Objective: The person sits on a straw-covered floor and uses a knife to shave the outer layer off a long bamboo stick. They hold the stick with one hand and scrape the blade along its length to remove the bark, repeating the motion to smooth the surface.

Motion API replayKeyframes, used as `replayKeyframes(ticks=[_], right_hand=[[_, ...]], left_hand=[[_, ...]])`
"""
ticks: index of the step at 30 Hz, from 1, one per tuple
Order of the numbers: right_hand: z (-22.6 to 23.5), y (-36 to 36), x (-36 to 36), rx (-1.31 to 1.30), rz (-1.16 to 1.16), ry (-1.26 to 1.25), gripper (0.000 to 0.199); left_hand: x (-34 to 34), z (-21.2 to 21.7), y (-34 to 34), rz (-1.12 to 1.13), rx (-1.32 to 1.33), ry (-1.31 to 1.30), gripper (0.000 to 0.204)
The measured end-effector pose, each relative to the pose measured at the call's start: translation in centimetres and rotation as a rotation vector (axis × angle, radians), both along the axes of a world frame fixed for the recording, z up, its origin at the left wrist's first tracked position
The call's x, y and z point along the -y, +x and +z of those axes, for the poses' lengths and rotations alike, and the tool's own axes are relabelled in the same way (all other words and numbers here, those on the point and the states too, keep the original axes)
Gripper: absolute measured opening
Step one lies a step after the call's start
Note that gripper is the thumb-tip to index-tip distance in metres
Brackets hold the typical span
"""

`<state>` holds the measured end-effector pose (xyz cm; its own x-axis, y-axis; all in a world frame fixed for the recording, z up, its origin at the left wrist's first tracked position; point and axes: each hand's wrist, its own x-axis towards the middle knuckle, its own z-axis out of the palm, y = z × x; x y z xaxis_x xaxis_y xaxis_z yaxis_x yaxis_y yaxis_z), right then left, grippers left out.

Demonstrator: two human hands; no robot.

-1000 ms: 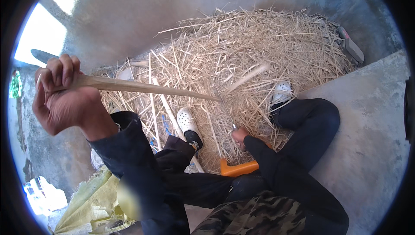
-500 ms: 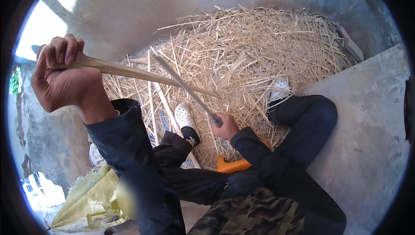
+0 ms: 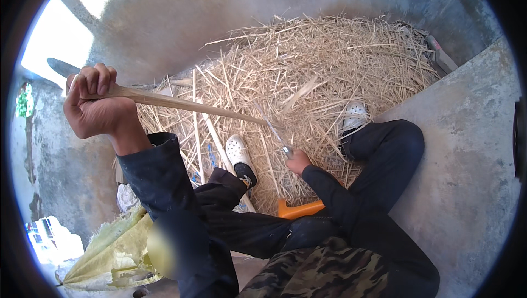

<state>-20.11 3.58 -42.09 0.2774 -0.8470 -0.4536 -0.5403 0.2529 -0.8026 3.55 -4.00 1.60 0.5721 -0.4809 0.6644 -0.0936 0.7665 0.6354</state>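
Since the frame of half a second ago, the right hand [image 3: 298,162] has gone lower and to the right, and its knife [image 3: 279,136], which was lifted across the middle of the wooden stick [image 3: 192,105], is now at the thin far end of this stick. The left hand [image 3: 101,108] appears a little more to the right, but its hold is the same.

The two hands are well apart. The left hand is raised, with the fingers bent firmly around the thicker end of the stick. The stick goes from this hand slightly downward to the right, above the pile of pale shavings [image 3: 335,67]. The right hand is closed on the knife handle, and the blade points up and to the left, crossing the stick. I cannot tell if the blade touches the wood.

Near the pile are two white clogs [image 3: 238,150], worn on the feet. An orange curved object [image 3: 299,209] lies below the right hand, partly hidden by the dark clothes. At the lower left is a torn yellowish sack [image 3: 118,246].
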Motion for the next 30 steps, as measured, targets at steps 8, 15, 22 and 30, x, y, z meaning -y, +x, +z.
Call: replayKeyframes(ticks=[8, 15, 22, 30], right_hand=[[3.3, 1.3, -2.0, 0.263, -0.042, -0.188, 0.02], [-8.7, -2.2, -3.1, 0.046, -0.159, 0.666, 0.023], [-5.2, -2.2, -2.1, 0.121, -0.271, 0.656, 0.017], [6.8, 3.2, -4.1, 0.302, 0.104, -0.099, 0.022]], left_hand=[[-2.5, -0.3, 2.7, 0.025, 0.015, 0.005, 0.019], [-2.6, -1.0, 4.1, 0.023, -0.011, -0.002, 0.016], [-3.8, -1.9, 2.3, 0.172, -0.095, 0.027, 0.02], [-4.5, -9.3, 3.1, 0.32, -0.293, 0.106, 0.058]])
